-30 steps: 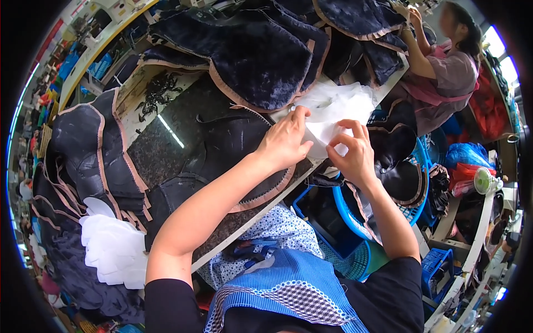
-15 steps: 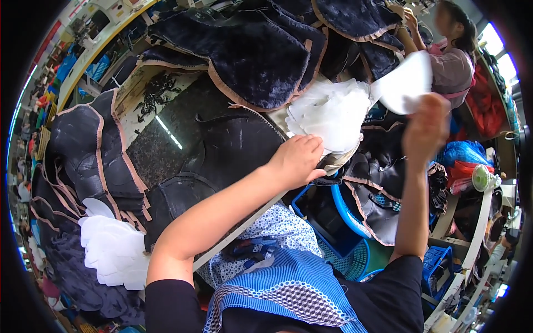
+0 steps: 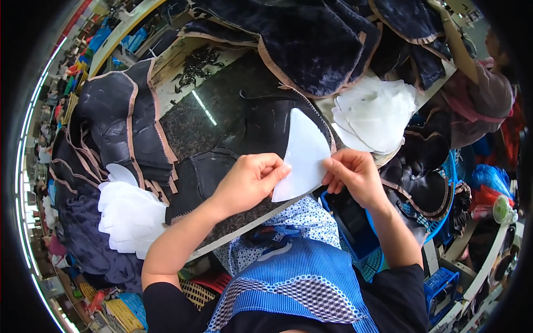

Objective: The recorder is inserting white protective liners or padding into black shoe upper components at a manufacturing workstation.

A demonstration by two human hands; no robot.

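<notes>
A thin white curved sheet piece (image 3: 302, 152) hangs between my two hands, just above the near edge of the work table. My left hand (image 3: 249, 180) pinches its left side between thumb and fingers. On the opposite side, my right hand (image 3: 353, 176) pinches the edge in the same way. Beneath the sheet lies a black leather-like boot upper (image 3: 266, 125) with a zigzag rim. A pile of similar white pieces (image 3: 375, 114) rests at the table's right corner. Another white stack (image 3: 130, 213) is at the left, beside black uppers with tan edging (image 3: 108, 108).
Dark fur-lined pieces (image 3: 311, 47) heap along the table's far side. Blue plastic baskets (image 3: 449, 180) holding black uppers stand to the right, near a small green fan (image 3: 503, 210). A co-worker (image 3: 477, 100) is at the far right. Dark fabric (image 3: 89, 238) piles up at the left.
My right hand has brought the white sheet from the right down in front of me. My left hand has left the white pile and now grips the sheet too. The view has shifted.
</notes>
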